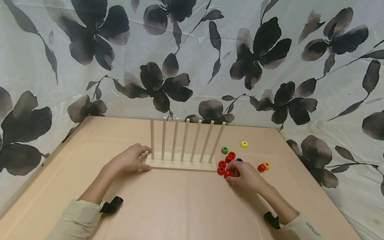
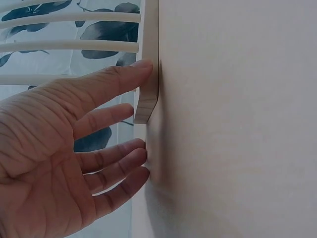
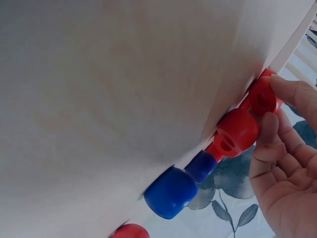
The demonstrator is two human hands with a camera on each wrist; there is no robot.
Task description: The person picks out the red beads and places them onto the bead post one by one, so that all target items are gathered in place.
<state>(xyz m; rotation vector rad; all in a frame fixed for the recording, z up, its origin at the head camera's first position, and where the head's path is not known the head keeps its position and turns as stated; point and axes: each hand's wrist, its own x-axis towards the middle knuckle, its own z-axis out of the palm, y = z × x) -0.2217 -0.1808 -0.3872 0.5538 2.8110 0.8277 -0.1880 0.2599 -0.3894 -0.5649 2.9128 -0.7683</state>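
Observation:
A wooden peg rack [image 1: 180,164], with several upright pegs along its base, stands on the table. My left hand [image 1: 129,160] grips the left end of that base, thumb at the front corner. In the left wrist view the left hand [image 2: 54,158] has its thumb on the base [image 2: 148,79], with the other fingers spread beyond the end. At the rack's right end my right hand [image 1: 247,176] pinches a red bead [image 1: 227,173] between thumb and forefinger, low over the table. Close by it lie several red beads [image 1: 222,163]. A blue bead [image 3: 171,193] shows in the right wrist view.
Behind the right hand are a green bead [image 1: 224,150], a yellow bead [image 1: 244,144] and a partly hidden blue bead [image 1: 239,160]. An orange bead [image 1: 266,165] touches another red bead [image 1: 261,168] farther right. Floral cloth [image 1: 204,60] hangs behind the table [image 1: 168,206].

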